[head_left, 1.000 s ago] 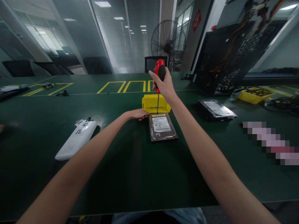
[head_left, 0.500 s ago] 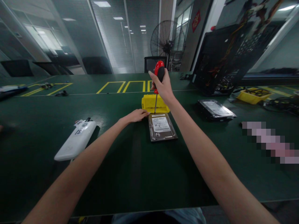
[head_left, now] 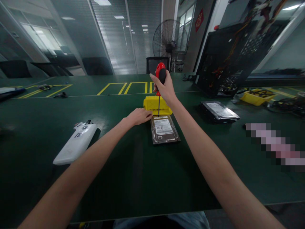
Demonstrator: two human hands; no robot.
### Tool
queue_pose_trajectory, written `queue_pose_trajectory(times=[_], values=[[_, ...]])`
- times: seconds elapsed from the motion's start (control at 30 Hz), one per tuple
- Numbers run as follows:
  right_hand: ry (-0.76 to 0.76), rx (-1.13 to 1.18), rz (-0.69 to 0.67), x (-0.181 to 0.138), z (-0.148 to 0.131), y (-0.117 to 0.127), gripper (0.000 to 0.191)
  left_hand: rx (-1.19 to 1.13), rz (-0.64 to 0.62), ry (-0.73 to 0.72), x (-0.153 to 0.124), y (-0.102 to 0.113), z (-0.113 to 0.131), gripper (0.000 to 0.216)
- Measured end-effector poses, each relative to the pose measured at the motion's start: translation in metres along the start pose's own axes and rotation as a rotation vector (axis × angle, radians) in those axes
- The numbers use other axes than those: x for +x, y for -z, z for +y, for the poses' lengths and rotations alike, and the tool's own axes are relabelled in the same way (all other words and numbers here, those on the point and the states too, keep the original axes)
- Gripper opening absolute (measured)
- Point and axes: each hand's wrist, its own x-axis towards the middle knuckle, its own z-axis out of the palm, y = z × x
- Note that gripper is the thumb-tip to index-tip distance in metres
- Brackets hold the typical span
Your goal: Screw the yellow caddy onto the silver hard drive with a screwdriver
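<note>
A silver hard drive (head_left: 164, 129) with a white label lies flat on the green table in front of me. My right hand (head_left: 166, 87) is wrapped round the red and black handle of a screwdriver (head_left: 161, 72), which stands nearly upright. Its shaft runs down to the drive's far edge, where the tip meets the top; the screw there is too small to make out. At the drive's far left corner, my left hand (head_left: 139, 116) grips the edge with bent fingers, partly hidden from view. Directly behind the drive sits a yellow plastic bin (head_left: 151, 104).
Another hard drive (head_left: 219, 111) lies to the right, near an open black computer case (head_left: 214, 63). Farther right are a yellow tray (head_left: 256, 98) and dark cables (head_left: 289, 107). A white device (head_left: 75, 144) rests at left beside my forearm. A pixelated strip (head_left: 274, 143) is at right.
The view has shifted slightly. My left hand's knuckles are a little higher at the drive's corner. The screwdriver remains upright at the drive's far edge.
</note>
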Motion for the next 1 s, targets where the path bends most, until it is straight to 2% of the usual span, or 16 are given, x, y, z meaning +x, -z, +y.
queue_pose_trajectory(times=[0.13,0.27,0.37,0.67,1.0], values=[[0.012,-0.007,-0.010,0.0012,0.0032,0.0007,0.071,-0.009,-0.003,-0.010,0.0017,0.0031,-0.0008,0.032],[0.023,-0.006,0.002,0.0026,0.0039,0.0019,0.072,-0.128,0.036,0.019,-0.0010,0.0009,-0.0049,0.031],[0.033,-0.019,-0.008,0.0032,0.0042,0.0020,0.072,-0.196,0.044,-0.023,-0.0046,0.0001,-0.0075,0.029],[0.006,-0.028,0.010,-0.0035,-0.0044,0.0016,0.070,-0.075,-0.058,-0.046,-0.0023,0.0019,-0.0058,0.035],[0.012,-0.025,-0.006,-0.0003,0.0003,0.0025,0.074,-0.150,-0.021,-0.028,-0.0039,-0.0012,-0.0095,0.031]])
